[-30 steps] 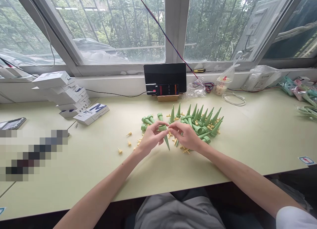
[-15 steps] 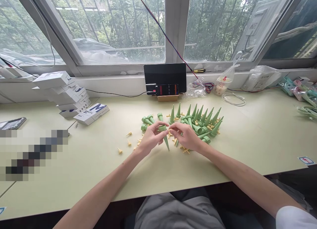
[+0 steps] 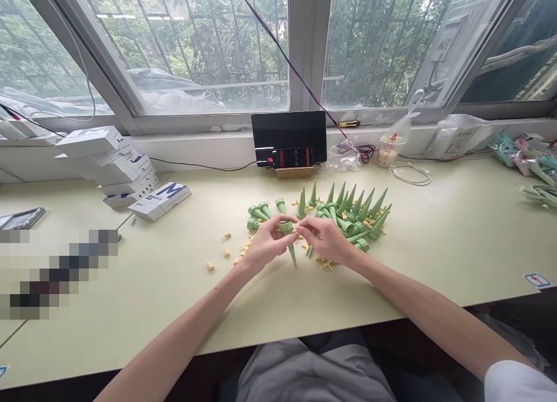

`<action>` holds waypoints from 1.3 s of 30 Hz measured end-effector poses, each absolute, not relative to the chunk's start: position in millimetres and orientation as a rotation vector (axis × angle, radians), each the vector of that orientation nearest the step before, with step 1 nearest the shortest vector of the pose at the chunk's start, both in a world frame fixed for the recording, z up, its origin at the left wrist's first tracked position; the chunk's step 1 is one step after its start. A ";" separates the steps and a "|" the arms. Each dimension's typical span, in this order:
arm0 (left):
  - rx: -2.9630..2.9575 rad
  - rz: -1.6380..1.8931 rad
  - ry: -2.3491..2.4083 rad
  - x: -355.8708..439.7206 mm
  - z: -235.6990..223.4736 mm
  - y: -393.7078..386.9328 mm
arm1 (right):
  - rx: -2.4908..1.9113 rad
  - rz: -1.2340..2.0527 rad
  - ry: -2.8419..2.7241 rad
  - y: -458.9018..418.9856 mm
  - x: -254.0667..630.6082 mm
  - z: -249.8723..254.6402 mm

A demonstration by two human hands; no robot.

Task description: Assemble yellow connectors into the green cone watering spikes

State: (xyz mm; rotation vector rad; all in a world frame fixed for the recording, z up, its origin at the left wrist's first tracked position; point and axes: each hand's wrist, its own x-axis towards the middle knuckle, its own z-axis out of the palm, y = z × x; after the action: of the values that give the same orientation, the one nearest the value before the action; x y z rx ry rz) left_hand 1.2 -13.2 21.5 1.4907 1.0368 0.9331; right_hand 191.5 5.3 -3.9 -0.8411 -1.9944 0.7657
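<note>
My left hand [image 3: 270,239] is closed around a green plastic watering spike [image 3: 285,227], its wide ribbed end up and its pointed tip slanting down over the table. Touching the left fingertips from the right, my right hand [image 3: 324,238] is pinched at the spike's side. A bit of yellow shows between the fingertips, apparently a small yellow plastic piece; most of it is covered. Right beyond my hands stands a crowd of green spikes [image 3: 359,207], many point up, others lying down. Small yellow pieces [image 3: 210,266] lie loose to the left, and more are scattered among the spikes.
Behind the spikes, a phone [image 3: 292,158] leans against a black screen [image 3: 289,132]. White boxes [image 3: 117,164] are stacked at the left, with one box [image 3: 160,201] lying beside them. A bagged cup [image 3: 389,149] and a coiled white cable [image 3: 409,174] are at the back right.
The spike's ribbed top has tilted slightly and shows more between my left fingers. My right fingertips have come in closer against it, covering more of the yellow bit.
</note>
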 end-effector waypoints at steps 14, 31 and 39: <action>1.505 0.935 1.005 2.4 20.8 -12.2 | -0.793 0.723 -1.983 3.6 190.7 0.3; 1.486 0.902 0.982 1.4 19.0 -11.0 | -0.793 0.744 -1.991 2.3 191.2 0.2; 1.445 0.916 0.974 0.9 18.4 -10.2 | -0.799 0.741 -2.004 3.2 190.8 -1.2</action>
State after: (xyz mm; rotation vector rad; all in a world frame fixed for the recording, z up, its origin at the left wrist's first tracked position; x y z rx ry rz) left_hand 0.9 -10.2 18.4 1.4445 0.9735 0.9162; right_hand 190.8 3.2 -1.2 -0.7993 -2.0045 0.7408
